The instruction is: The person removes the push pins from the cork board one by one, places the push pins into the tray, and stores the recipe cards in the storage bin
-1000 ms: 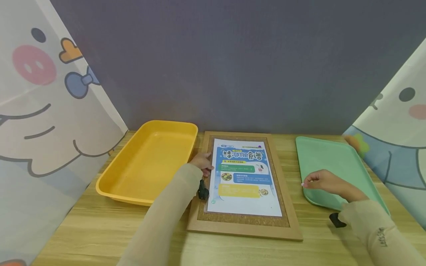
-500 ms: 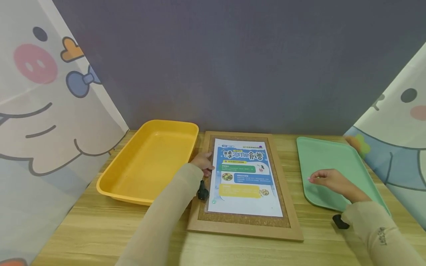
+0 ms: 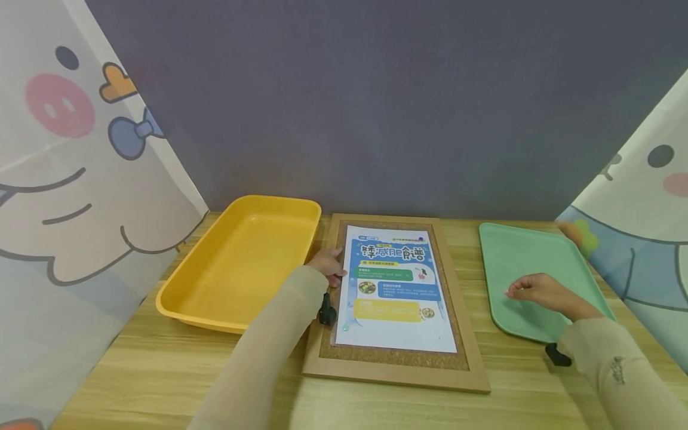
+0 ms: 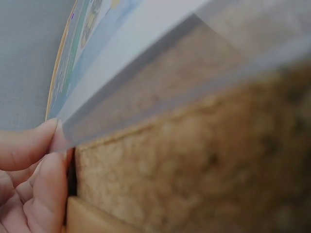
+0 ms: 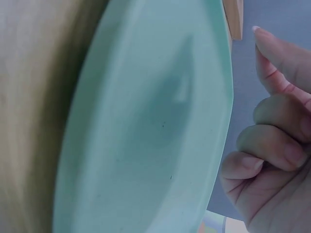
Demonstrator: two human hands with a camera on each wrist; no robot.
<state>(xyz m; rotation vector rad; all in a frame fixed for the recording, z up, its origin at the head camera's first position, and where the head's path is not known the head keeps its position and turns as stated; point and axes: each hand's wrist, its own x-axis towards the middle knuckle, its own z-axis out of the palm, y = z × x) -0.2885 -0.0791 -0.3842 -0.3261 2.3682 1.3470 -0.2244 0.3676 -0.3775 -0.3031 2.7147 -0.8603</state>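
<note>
A laminated poster (image 3: pixel 395 286) with a clear plastic border lies on a wood-framed cork board (image 3: pixel 392 357). My left hand (image 3: pixel 326 266) pinches the poster's left edge between thumb and fingers; in the left wrist view that transparent edge (image 4: pixel 146 114) stands slightly off the cork. A purple pin (image 3: pixel 421 239) shows near the poster's top right corner and a pale green one (image 3: pixel 346 327) at its lower left. My right hand (image 3: pixel 540 292) hovers above the green tray (image 3: pixel 537 245). Its fingers (image 5: pixel 274 145) are curled, thumb and index tips together; nothing shows clearly between them.
To the left of the board stands a deep yellow tray (image 3: pixel 236 269). All of this rests on a wooden table (image 3: pixel 145 364). A dark grey panel (image 3: pixel 344 107) rises behind, with cartoon-printed sheets (image 3: pixel 70 197) at both sides.
My right hand has moved a little rightward, from the green tray's left edge to over the tray. The left hand stays at the poster's edge.
</note>
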